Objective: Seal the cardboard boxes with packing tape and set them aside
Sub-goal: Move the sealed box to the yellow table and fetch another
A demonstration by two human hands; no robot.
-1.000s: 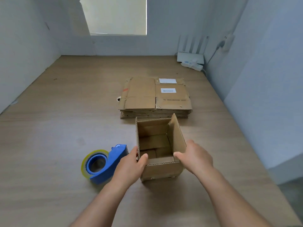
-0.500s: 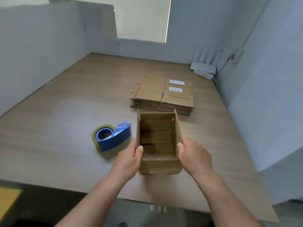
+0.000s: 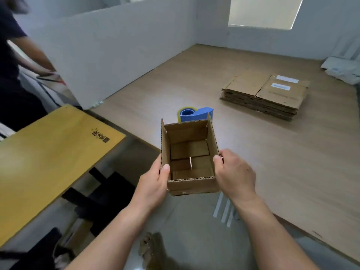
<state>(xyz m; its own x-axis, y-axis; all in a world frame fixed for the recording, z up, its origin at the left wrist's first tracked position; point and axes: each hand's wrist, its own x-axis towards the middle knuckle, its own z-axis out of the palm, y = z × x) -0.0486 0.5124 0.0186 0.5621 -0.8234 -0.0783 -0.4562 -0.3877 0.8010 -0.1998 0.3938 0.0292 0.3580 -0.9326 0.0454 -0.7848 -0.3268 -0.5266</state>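
We hold the one open box (image 3: 192,186) up just on the near side of the tape dispenser (image 3: 196,114), past the table (image 3: 272,162) edge; the left hand (image 3: 155,184) grips its left wall with the thumb hooked inside, and the right hand (image 3: 235,176) grips the right wall. We read this as the set-aside step, though the top is open and no tape shows, so next we need a landing spot and a level carry. Left to right of the dispenser we count one yellow board (image 3: 48,158), two hands, one box, one dispenser and one stack of flat cartons (image 3: 263,94), sheets uncountable.
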